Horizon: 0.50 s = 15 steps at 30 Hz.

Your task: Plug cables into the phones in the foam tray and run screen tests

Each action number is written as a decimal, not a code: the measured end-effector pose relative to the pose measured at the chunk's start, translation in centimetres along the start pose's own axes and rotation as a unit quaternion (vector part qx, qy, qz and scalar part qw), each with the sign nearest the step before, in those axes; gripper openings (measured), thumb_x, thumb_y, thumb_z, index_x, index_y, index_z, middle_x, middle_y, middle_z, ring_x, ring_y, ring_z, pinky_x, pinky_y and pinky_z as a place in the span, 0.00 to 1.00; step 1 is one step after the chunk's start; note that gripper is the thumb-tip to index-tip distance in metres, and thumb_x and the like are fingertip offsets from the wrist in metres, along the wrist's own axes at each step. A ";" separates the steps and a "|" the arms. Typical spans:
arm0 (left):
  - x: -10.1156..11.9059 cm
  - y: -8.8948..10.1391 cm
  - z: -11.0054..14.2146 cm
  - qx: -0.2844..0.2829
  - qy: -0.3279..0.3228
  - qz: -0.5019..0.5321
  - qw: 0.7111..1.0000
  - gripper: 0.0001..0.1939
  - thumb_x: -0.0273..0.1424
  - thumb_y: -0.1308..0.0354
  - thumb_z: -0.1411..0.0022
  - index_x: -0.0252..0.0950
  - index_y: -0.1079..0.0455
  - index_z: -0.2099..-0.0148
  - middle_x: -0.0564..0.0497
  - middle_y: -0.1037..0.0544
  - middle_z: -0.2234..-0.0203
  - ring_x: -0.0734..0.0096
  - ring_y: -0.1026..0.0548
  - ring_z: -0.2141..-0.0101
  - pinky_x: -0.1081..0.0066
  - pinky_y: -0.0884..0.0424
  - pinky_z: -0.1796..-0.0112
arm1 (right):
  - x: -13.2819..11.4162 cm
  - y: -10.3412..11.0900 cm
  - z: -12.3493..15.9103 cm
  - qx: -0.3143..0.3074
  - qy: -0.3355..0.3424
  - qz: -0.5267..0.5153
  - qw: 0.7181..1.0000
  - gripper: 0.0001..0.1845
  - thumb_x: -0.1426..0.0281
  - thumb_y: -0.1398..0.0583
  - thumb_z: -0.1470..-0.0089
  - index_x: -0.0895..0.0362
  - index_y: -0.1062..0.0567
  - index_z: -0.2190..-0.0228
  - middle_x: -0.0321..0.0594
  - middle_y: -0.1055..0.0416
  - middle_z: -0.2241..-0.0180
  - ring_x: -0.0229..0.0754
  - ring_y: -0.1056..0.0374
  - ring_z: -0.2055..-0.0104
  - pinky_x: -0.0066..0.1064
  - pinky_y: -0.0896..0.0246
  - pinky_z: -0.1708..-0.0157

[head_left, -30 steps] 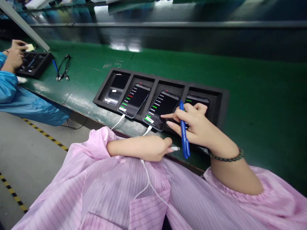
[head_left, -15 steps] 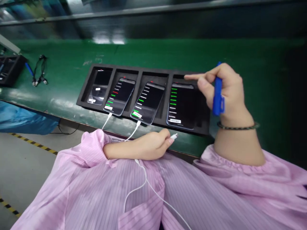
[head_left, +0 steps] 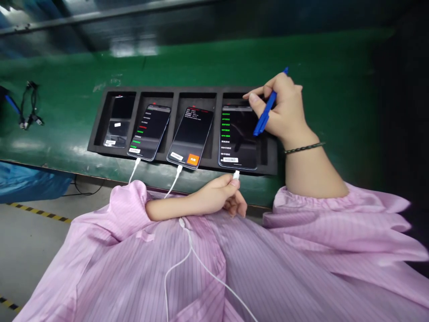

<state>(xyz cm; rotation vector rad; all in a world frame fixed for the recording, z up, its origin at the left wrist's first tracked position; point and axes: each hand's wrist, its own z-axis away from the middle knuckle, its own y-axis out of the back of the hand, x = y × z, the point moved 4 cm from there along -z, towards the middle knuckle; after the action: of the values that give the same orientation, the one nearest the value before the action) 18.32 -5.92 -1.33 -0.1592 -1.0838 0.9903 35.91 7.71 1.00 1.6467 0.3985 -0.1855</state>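
Note:
My left hand [head_left: 223, 196] pinches a white cable plug [head_left: 236, 175] close below the bottom edge of the rightmost phone [head_left: 237, 143]. Whether the plug touches the phone I cannot tell. My right hand [head_left: 284, 107] is above that phone's upper right corner, with a blue pen [head_left: 266, 115] held in its grip and the index finger stretched toward the top edge. White cables run to the second phone [head_left: 149, 129] and the third phone [head_left: 191, 136]; the third shows an orange button. A dark-screened phone [head_left: 118, 120] lies in the leftmost compartment of the black tray [head_left: 176, 120].
The tray rests on a green bench [head_left: 201, 62]. Black cables [head_left: 31, 105] and a blue pen [head_left: 12, 105] lie at the left. A white cable [head_left: 208, 268] hangs over my pink striped garment. Blue fabric [head_left: 33, 181] shows at lower left.
My right hand has moved off the third phone to the rightmost one's top. My left hand has brought the plug up to its bottom edge. The third phone's list has given way to another screen.

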 end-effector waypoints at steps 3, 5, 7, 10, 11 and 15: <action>0.0 0.0 -0.4 -0.006 -0.010 0.013 1.000 0.16 0.34 0.63 0.22 0.40 0.51 0.67 0.54 0.26 0.82 0.78 0.32 0.84 0.76 0.36 0.76 | 0.1 0.1 0.1 0.076 -0.037 -0.106 0.991 0.12 0.59 0.49 0.36 0.51 0.46 0.67 0.45 0.23 0.55 0.52 0.39 0.51 0.52 0.56 0.44; 0.0 0.0 -0.5 -0.007 -0.022 0.018 1.000 0.16 0.35 0.62 0.22 0.40 0.50 0.66 0.54 0.26 0.82 0.78 0.32 0.83 0.76 0.36 0.75 | 0.1 -0.2 0.1 0.087 -0.035 -0.126 0.988 0.15 0.57 0.48 0.37 0.51 0.46 0.69 0.43 0.23 0.60 0.53 0.38 0.54 0.55 0.56 0.44; 0.0 0.1 -0.5 -0.005 -0.033 0.023 0.999 0.15 0.36 0.60 0.22 0.40 0.50 0.65 0.55 0.26 0.82 0.77 0.32 0.83 0.76 0.36 0.75 | 0.0 -0.4 0.1 0.094 -0.032 -0.128 0.987 0.16 0.55 0.47 0.38 0.52 0.44 0.70 0.42 0.25 0.63 0.52 0.38 0.55 0.57 0.56 0.43; -0.1 0.1 -0.6 0.004 -0.038 0.035 0.999 0.14 0.36 0.61 0.22 0.40 0.50 0.64 0.55 0.26 0.82 0.77 0.31 0.82 0.76 0.36 0.74 | 0.0 -0.3 0.2 0.102 -0.033 -0.124 0.987 0.17 0.54 0.46 0.38 0.52 0.43 0.70 0.40 0.29 0.66 0.51 0.37 0.57 0.59 0.56 0.43; -0.1 0.1 -0.6 0.006 -0.037 0.039 0.999 0.14 0.35 0.62 0.22 0.40 0.50 0.64 0.55 0.26 0.82 0.77 0.31 0.82 0.76 0.36 0.74 | -0.1 -0.2 0.3 0.102 -0.035 -0.122 0.987 0.17 0.55 0.46 0.38 0.52 0.43 0.70 0.39 0.30 0.66 0.51 0.37 0.57 0.59 0.56 0.42; 0.1 -0.3 -0.8 0.013 -0.033 0.057 0.998 0.14 0.34 0.63 0.23 0.40 0.50 0.65 0.55 0.26 0.83 0.76 0.32 0.82 0.76 0.36 0.74 | -0.2 0.0 0.3 0.095 -0.052 -0.121 0.987 0.15 0.58 0.45 0.38 0.52 0.43 0.70 0.37 0.33 0.68 0.50 0.35 0.57 0.59 0.57 0.42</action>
<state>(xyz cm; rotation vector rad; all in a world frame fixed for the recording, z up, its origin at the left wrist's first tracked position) 19.10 -5.77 -1.54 -0.1690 -1.1311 1.1174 35.74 7.36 0.98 1.7648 0.5135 -0.5016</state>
